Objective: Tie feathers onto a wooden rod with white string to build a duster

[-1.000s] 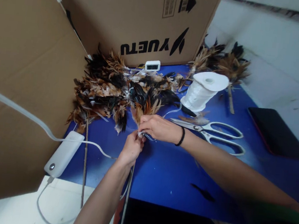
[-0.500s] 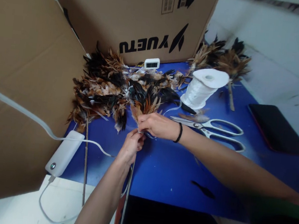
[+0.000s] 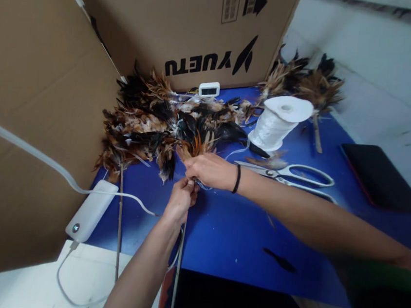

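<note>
My left hand is closed around the top of a thin stick that runs down off the blue table. My right hand, a black band on its wrist, is closed on a small tuft of orange-brown feathers at the stick's tip. The two hands touch there. A white string leads from the hands toward a white spool. Just behind the hands lies a heap of brown and black feathers.
Large scissors lie right of my right wrist. A black tablet sits far right. Finished feather dusters lie behind the spool. A white power bank with cables, a loose stick, a small white clock and cardboard boxes border the left and back.
Both hands have shifted slightly left and back toward the feather heap, still joined at the stick's tip. Nothing else has moved.
</note>
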A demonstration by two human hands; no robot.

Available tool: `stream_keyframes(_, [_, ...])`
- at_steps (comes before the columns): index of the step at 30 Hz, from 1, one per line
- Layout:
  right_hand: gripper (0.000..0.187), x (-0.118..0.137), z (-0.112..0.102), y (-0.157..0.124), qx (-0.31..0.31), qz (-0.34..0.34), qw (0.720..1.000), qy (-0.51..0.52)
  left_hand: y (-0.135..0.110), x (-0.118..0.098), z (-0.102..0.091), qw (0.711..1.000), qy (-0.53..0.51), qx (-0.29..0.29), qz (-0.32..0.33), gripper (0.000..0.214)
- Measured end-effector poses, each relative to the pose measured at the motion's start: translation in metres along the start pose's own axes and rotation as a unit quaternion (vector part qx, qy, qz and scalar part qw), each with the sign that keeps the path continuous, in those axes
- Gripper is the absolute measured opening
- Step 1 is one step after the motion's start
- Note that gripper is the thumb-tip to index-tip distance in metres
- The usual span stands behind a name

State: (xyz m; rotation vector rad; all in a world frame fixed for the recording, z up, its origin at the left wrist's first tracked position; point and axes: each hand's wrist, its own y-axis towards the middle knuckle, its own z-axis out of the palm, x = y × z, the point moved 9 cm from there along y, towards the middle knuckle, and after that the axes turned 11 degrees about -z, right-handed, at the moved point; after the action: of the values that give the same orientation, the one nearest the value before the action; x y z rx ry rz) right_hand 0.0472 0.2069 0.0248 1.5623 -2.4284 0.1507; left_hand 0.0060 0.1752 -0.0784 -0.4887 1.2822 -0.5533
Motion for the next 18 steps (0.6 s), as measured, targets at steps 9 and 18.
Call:
stream_keyframes(9, [0.018,-0.028,-0.053,-0.021,-0.18,0.022,0.983,0.037,-0.003,-0.003,0.003,1.0,-0.006,0.021,0.012,0.021])
stream_keyframes(18, [0.019,0.011,-0.087,0.06,-0.2,-0.051,0.978,0.032,-0.003,0.001,0.0,1.0,-0.015,0.0,-0.008,0.019])
